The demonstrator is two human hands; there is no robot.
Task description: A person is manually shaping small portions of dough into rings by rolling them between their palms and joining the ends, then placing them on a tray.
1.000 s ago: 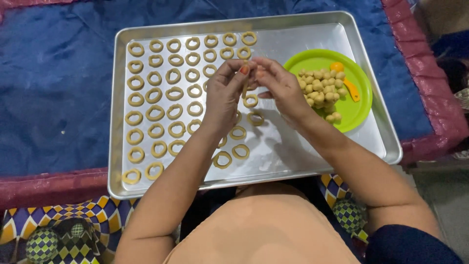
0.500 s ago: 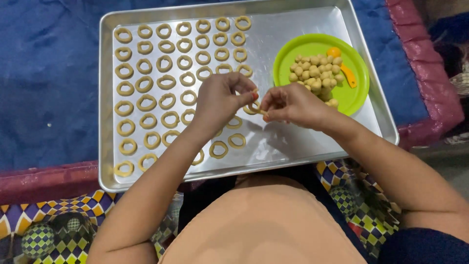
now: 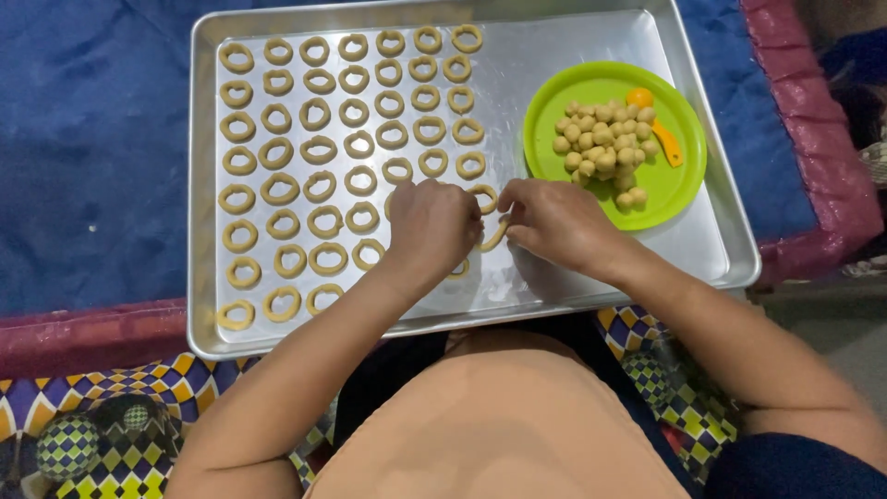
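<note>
I'm working matt, soft dough strip (image 3: 494,233) over a shiny smooth metal tray (image 3: 573,55); the green plate (image 3: 679,194) is looking glossy plastic.

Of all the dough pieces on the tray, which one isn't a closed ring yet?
The curved strip between the left hand and right hand, both touching it. It lies open-ended on the metal tray; every other ring is closed.
</note>
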